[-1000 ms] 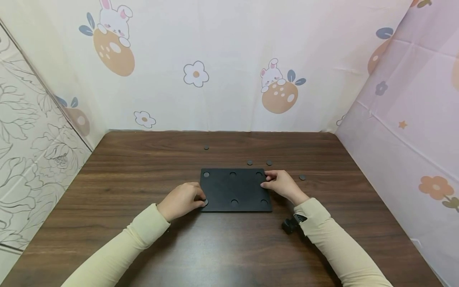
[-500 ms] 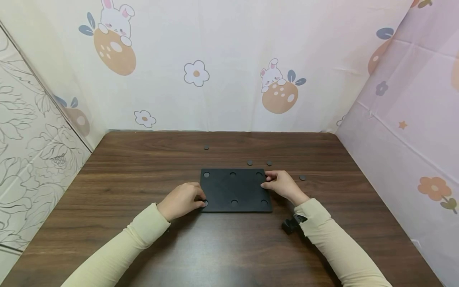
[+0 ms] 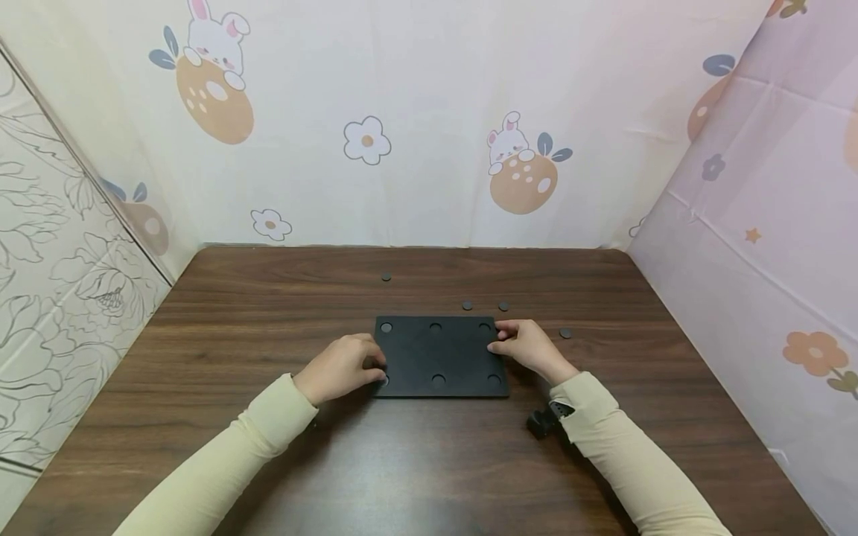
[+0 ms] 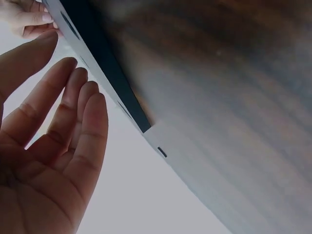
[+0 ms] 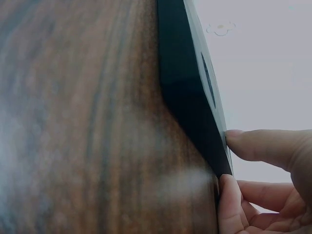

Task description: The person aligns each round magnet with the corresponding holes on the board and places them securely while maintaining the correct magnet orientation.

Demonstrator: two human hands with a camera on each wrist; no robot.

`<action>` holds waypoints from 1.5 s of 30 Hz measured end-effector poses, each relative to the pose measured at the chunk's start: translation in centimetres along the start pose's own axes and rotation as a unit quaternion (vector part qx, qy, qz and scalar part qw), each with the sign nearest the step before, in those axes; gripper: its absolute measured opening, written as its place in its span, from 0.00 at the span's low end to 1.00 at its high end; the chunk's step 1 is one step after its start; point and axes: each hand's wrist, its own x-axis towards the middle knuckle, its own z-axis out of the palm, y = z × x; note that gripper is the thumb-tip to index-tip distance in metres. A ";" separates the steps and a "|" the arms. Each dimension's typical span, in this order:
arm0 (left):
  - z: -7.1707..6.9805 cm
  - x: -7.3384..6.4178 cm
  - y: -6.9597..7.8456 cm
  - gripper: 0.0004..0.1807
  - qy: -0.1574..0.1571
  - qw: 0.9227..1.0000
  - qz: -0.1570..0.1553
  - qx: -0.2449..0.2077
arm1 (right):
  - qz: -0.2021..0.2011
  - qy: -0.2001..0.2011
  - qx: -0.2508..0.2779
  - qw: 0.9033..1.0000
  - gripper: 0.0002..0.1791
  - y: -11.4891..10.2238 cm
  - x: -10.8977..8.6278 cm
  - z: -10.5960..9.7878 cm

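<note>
A black rectangular board [image 3: 442, 355] with round recesses lies on the table. A grey disc [image 3: 386, 327] fills its far left recess, and another disc [image 3: 385, 380] shows partly at the near left recess, beside my left thumb. Over the board's left end, my left hand [image 3: 344, 366] has thumb and fingers apart; in the left wrist view the same hand [image 4: 58, 141] has nothing between its extended fingers. At the board's right edge my right hand [image 3: 528, 348] pinches it, with the thumb [image 5: 263, 145] on the top face and fingers against the side.
Several loose dark discs lie on the wooden table [image 3: 281, 320] beyond and right of the board: one far back [image 3: 386, 277], a pair including a disc [image 3: 467, 305] behind the board, and a disc [image 3: 566, 333] right of my right hand. A patterned curtain [image 3: 429, 134] hangs behind.
My left thumb and fingers have parted and lifted slightly from the disc at the near left recess. My right hand keeps its grip on the board's right edge.
</note>
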 end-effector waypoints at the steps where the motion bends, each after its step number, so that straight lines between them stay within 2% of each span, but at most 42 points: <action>1: -0.1 0.2 0.0 0.07 0.001 1.000 -0.003 -0.003 | -0.001 0.000 -0.001 1.000 0.33 0.0 0.0 0.0; 6: -0.8 1.1 -0.1 0.10 0.018 1.000 -0.020 -0.009 | -0.005 0.000 -0.003 1.000 0.33 0.0 0.0 0.0; 20: -1.6 3.5 -1.8 0.13 0.071 0.995 -0.059 -0.042 | -0.002 -0.004 0.001 1.000 0.34 0.0 0.0 0.0; 28: -1.9 4.8 -2.7 0.17 0.109 0.991 -0.067 -0.047 | -0.005 0.000 -0.002 1.000 0.34 0.1 0.1 0.0; 42: -1.9 6.8 -4.4 0.20 0.126 0.986 -0.099 -0.055 | -0.003 0.001 -0.001 1.000 0.33 0.0 0.1 0.1; 45: -2.0 7.3 -4.8 0.21 0.126 0.986 -0.097 -0.055 | -0.001 0.001 0.001 1.000 0.34 -0.1 0.1 0.1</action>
